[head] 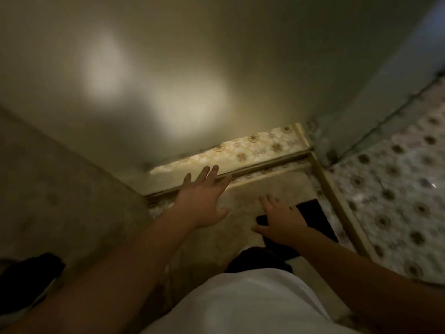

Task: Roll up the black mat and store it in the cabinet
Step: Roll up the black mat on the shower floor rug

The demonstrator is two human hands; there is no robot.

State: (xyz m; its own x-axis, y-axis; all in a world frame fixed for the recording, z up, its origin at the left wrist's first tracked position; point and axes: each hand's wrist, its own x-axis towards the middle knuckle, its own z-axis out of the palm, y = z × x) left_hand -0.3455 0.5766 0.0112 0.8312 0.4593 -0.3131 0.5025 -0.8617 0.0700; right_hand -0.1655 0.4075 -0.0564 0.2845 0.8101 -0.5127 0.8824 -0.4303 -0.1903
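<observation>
The black mat [313, 218] lies flat on the floor below me, partly hidden under my right hand and arm. My right hand [279, 220] hovers over the mat's left edge with fingers spread and holds nothing. My left hand [204, 196] reaches forward, fingers apart, toward the bottom of a large glossy beige panel [168, 80], which may be the cabinet's front. Whether the left hand touches the panel is unclear in the blur.
A patterned tile floor [397, 194] spreads to the right, divided by a raised beige strip [337, 201]. A plain wall [48, 189] stands at the left. A dark object [26, 278] sits at the lower left. My white shirt [240, 307] fills the bottom.
</observation>
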